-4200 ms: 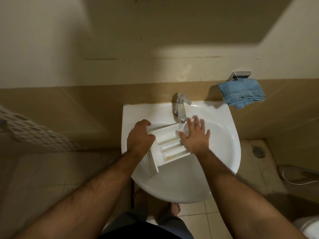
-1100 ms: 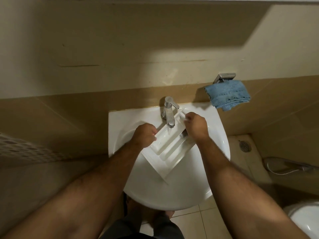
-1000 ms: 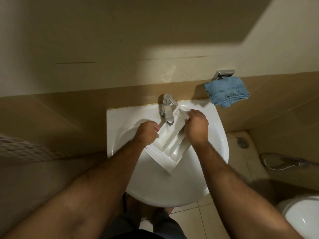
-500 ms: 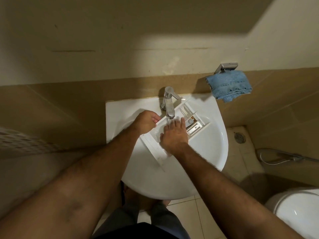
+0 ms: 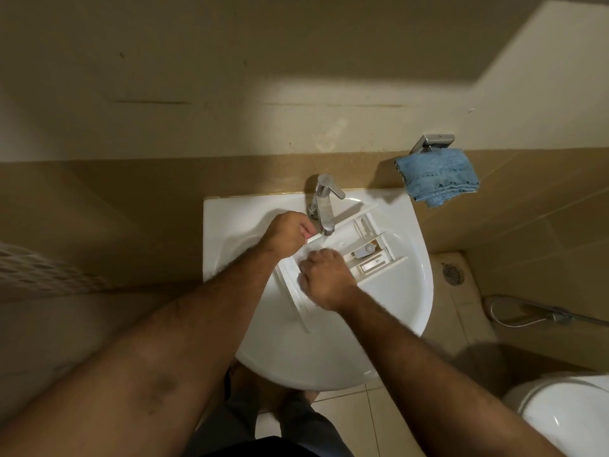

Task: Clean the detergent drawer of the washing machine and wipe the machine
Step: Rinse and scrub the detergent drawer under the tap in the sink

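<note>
Drawer (image 5: 365, 250) lies in the sink (image 5: 389, 324) under the tap (image 5: 324, 207). Left hand (image 5: 286, 234) grips its edge; right hand (image 5: 326, 278), fingers curled, scrubs inside – reach every compartment corner – grasp unclear

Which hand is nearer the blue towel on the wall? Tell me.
Right. The right hand works inside the drawer, below-left of the blue towel; the left hand grips the drawer's far-left edge, farther away.
</note>
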